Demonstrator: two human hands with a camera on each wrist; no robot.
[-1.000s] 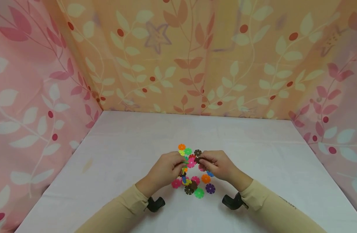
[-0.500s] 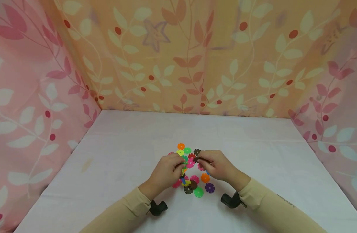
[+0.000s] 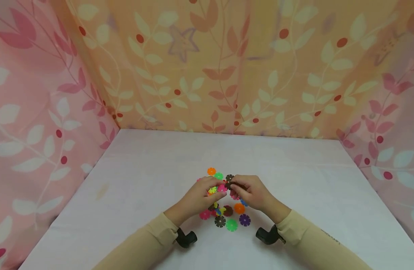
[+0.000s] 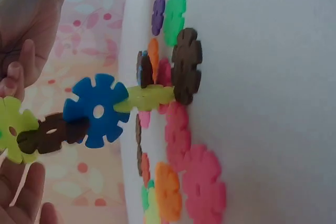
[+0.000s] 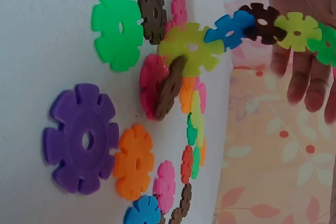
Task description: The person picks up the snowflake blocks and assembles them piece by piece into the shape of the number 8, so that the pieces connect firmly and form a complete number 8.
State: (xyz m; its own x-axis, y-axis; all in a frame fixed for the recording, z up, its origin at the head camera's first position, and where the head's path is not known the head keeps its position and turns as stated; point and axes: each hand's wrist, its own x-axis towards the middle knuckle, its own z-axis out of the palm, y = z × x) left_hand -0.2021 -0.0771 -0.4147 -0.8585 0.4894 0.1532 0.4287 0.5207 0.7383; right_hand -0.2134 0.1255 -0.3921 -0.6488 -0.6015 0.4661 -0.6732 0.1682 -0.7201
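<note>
My left hand pinches the upper end of a chain of slotted snowflake discs, by a pink disc, between thumb and forefinger. Its other fingers are loosely extended in the right wrist view. The chain hangs down through a yellow disc, a brown disc and a blue disc to a yellow-green disc and a brown disc low over the table. My right hand pinches a dark brown disc right at the pink disc's edge.
Loose discs lie on the white table around the hands: purple, green, orange, brown and several others. Patterned cloth closes the back and sides.
My left hand has shifted from the green disc toward the pink end, its thumb and forefinger reaching closer to my right hand. The chain below has turned. My right hand keeps the brown disc.
</note>
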